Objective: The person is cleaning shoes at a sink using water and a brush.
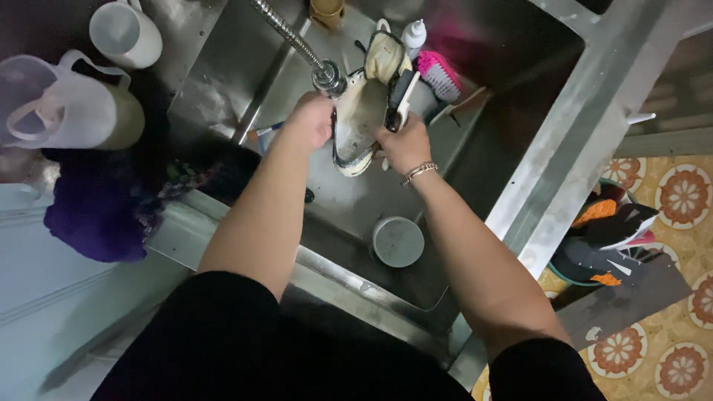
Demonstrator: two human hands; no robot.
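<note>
Down in the steel sink (pixel 520 96), a pale, worn shoe (pixel 360 119) is held under the tap head (pixel 329 77), sole side mostly turned away, so its tread cannot be made out. The left hand (pixel 312 119) is closed around the shoe's edge on the side nearer the tap hose; its fingertips are hidden behind the shoe. The right hand (pixel 405 142), with a thin metal bracelet (pixel 420 172) at the wrist, is wrapped around the shoe's other edge and also grips a dark brush with a white handle (pixel 401 100) pressed against it; the bristles are too dark to read. The hose of the tap is a ribbed, flexible metal tube, cut off at the top edge. Just behind the shoe in the sink lie a pink scrubbing brush (pixel 440 74) and a small white bottle (pixel 414 33), partly covered by the shoe. Nearer the person than the shoe, a round grey drain cover (pixel 398 241) sits on the wet, dull sink floor. Left of the sink, on the surface, stand a white plastic mug (pixel 126 33) and a cloudy plastic jug (pixel 70 104), beside a dark purple cloth (pixel 96 208) whose shape is lost in shadow. Right of the sink, on the patterned tile floor (pixel 683 197), a basin of dark shoes (pixel 605 238) is partly cut off by the sink's rim
</note>
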